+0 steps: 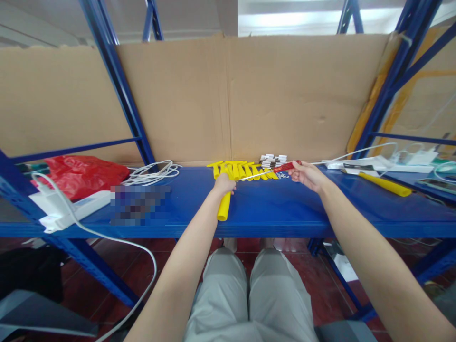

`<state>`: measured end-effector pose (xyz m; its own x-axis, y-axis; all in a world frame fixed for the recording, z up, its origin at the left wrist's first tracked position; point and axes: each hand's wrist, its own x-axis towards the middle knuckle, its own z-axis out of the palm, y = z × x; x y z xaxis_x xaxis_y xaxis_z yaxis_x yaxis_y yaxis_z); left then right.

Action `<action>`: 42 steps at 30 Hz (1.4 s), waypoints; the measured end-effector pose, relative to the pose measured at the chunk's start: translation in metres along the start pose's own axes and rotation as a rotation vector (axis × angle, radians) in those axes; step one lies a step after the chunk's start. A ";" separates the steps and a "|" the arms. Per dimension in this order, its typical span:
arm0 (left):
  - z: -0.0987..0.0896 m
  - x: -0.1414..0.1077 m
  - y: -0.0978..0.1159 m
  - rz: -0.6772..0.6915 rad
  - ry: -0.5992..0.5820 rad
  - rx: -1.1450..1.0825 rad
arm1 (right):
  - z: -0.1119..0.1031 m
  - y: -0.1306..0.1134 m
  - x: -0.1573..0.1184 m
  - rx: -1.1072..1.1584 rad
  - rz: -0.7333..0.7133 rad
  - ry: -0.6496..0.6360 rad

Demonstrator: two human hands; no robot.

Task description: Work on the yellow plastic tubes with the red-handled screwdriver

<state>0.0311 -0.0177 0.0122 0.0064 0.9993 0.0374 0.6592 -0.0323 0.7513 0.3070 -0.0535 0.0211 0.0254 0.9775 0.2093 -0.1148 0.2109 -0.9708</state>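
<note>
My left hand (224, 184) is wrapped round a yellow tube-shaped handle (223, 209) above the blue shelf (192, 199). My right hand (307, 175) grips the red handle of a screwdriver (285, 166). Its thin metal shaft points left and reaches the yellow piece by my left hand; the exact contact at the tip is too small to tell. Behind my hands lies a row of several yellow T-shaped pieces (246, 170). White and dark small parts (272, 160) are stacked at the row's right end, with tiny loose pieces (283, 175) in front of them.
On the left are a red plastic bag (83, 175), a coiled white cable (153, 174) and a white power strip (89, 204). A long yellow handle (386, 184) lies on the right near more cables. Cardboard (278, 95) stands along the back, between blue posts.
</note>
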 end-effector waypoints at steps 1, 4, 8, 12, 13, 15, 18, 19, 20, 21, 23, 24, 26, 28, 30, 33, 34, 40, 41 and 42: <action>0.000 0.000 0.000 -0.003 0.001 0.001 | 0.000 0.001 0.001 -0.007 -0.010 0.010; 0.000 0.001 0.000 0.003 0.002 0.001 | -0.001 0.004 0.004 -0.064 -0.036 0.051; 0.001 0.003 -0.001 0.005 0.005 0.019 | -0.001 0.008 0.008 -0.199 -0.018 0.097; 0.001 0.003 -0.001 0.018 0.001 0.027 | 0.000 0.010 0.009 -0.228 0.002 0.115; 0.001 0.003 -0.001 0.025 -0.002 0.024 | 0.000 0.010 0.009 -0.222 0.001 0.117; 0.000 0.002 -0.001 0.018 -0.007 0.023 | 0.002 0.010 0.009 -0.219 0.006 0.110; 0.000 0.003 -0.001 -0.001 -0.008 0.026 | 0.002 0.009 0.007 -0.211 0.010 0.069; 0.000 0.004 -0.002 0.003 -0.006 0.027 | 0.002 0.008 0.006 -0.198 0.010 0.050; 0.000 0.005 -0.003 0.014 -0.005 0.027 | 0.001 0.008 0.006 -0.183 0.011 0.028; 0.000 0.005 -0.003 0.023 -0.003 0.030 | 0.001 0.007 0.005 -0.168 0.014 0.002; 0.000 0.007 -0.005 0.032 0.001 0.041 | -0.001 0.007 0.004 -0.152 0.013 -0.054; 0.000 0.008 -0.006 0.033 0.003 0.048 | -0.002 0.007 0.004 -0.155 0.005 -0.076; 0.000 0.009 -0.007 0.032 0.006 0.059 | -0.004 0.008 0.005 -0.178 -0.020 -0.097; 0.001 0.011 -0.007 0.026 0.009 0.062 | -0.005 0.009 0.006 -0.224 -0.045 -0.092; 0.001 0.012 -0.007 0.013 0.017 0.057 | -0.005 0.010 0.007 -0.274 -0.060 -0.074; 0.001 0.011 -0.007 0.018 0.018 0.054 | -0.004 0.011 0.007 -0.335 -0.034 -0.014; 0.001 0.010 -0.006 0.025 0.015 0.057 | -0.003 0.010 0.007 -0.356 -0.013 0.008; 0.000 0.008 -0.005 0.033 0.005 0.062 | -0.001 0.010 0.006 -0.393 0.027 0.022; 0.000 0.008 -0.005 0.032 0.003 0.055 | -0.001 0.010 0.006 -0.372 0.012 0.008; 0.001 0.008 -0.005 0.032 0.004 0.049 | -0.002 0.010 0.006 -0.343 -0.008 -0.005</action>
<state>0.0280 -0.0094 0.0081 0.0249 0.9977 0.0634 0.6947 -0.0629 0.7165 0.3079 -0.0453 0.0124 0.0198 0.9761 0.2165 0.2257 0.2066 -0.9520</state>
